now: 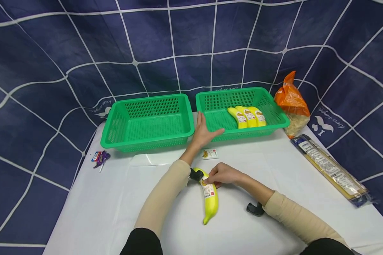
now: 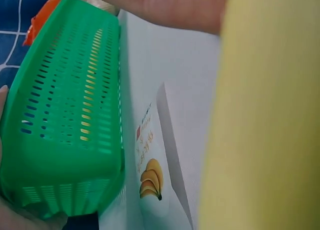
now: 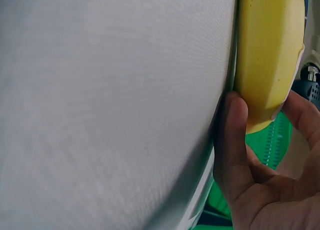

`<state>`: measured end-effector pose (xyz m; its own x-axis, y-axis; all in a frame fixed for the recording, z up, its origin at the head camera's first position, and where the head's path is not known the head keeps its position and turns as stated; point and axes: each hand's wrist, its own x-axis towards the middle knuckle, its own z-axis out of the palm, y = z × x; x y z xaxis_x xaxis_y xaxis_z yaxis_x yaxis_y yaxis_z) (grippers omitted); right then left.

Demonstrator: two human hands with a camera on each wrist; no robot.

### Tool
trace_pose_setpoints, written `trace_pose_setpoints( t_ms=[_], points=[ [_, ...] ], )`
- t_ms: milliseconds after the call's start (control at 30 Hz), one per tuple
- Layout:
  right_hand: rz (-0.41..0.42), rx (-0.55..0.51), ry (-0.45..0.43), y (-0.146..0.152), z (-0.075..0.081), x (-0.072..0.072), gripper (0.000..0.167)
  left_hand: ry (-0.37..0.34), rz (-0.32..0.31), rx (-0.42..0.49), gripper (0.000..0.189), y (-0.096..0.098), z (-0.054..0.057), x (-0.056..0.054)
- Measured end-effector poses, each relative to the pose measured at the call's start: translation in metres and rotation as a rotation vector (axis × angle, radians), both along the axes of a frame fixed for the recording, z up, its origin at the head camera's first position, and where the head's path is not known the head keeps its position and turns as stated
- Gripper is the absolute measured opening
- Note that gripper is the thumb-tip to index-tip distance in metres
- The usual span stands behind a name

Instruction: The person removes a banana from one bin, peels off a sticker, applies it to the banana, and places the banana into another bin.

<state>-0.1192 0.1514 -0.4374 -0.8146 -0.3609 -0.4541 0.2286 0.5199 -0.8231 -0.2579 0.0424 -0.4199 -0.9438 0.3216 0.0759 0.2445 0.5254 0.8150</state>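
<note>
A yellow banana (image 1: 211, 205) with a white printed label (image 1: 208, 189) lies lengthwise on the white table. My right hand (image 1: 225, 174) pinches it near its far end, with one fingertip on the label and another at the banana's side, as the right wrist view shows. My left hand (image 1: 205, 134) reaches past it to the right green basket (image 1: 242, 133); its fingers are extended and the thumb is spread, at the basket's near left corner. Close below this hand lies a small label with a banana picture (image 1: 209, 153).
Three labelled bananas (image 1: 250, 117) lie in the right basket. A second green basket (image 1: 148, 143) stands left of it. An orange-topped bag (image 1: 292, 106) and a long flat package (image 1: 330, 170) are at the right. A purple-wrapped lollipop (image 1: 103, 158) lies at the left.
</note>
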Motion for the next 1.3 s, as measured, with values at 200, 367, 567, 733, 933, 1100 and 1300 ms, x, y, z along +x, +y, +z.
trace_pose_setpoints(
  t_ms=[200, 367, 567, 733, 933, 1100, 1300],
  points=[
    [0.006, -0.001, -0.018, 0.001, -0.002, 0.000, 0.025, 0.007, 0.010, 0.035, 0.121, 0.000, -0.003, 0.000],
    [0.008, -0.015, -0.020, 0.004, 0.000, -0.001, 0.025, 0.005, 0.006, 0.043, 0.122, 0.001, -0.004, -0.001],
    [0.017, -0.009, -0.012, 0.014, 0.003, -0.003, 0.028, -0.005, -0.003, 0.055, 0.122, -0.001, -0.005, -0.003],
    [0.016, 0.055, 0.021, 0.032, 0.016, -0.008, 0.031, -0.006, -0.004, 0.069, 0.122, 0.000, -0.005, -0.003],
    [0.033, 0.149, 0.059, 0.061, 0.053, -0.016, 0.035, -0.011, 0.016, 0.072, 0.121, 0.002, -0.004, -0.001],
    [0.048, 0.205, 0.094, 0.081, 0.091, -0.026, 0.043, -0.020, 0.029, 0.060, 0.121, 0.003, -0.002, 0.001],
    [0.072, 0.271, 0.123, 0.097, 0.128, -0.048, 0.049, -0.005, 0.031, 0.057, 0.120, 0.004, 0.000, 0.000]
  ],
)
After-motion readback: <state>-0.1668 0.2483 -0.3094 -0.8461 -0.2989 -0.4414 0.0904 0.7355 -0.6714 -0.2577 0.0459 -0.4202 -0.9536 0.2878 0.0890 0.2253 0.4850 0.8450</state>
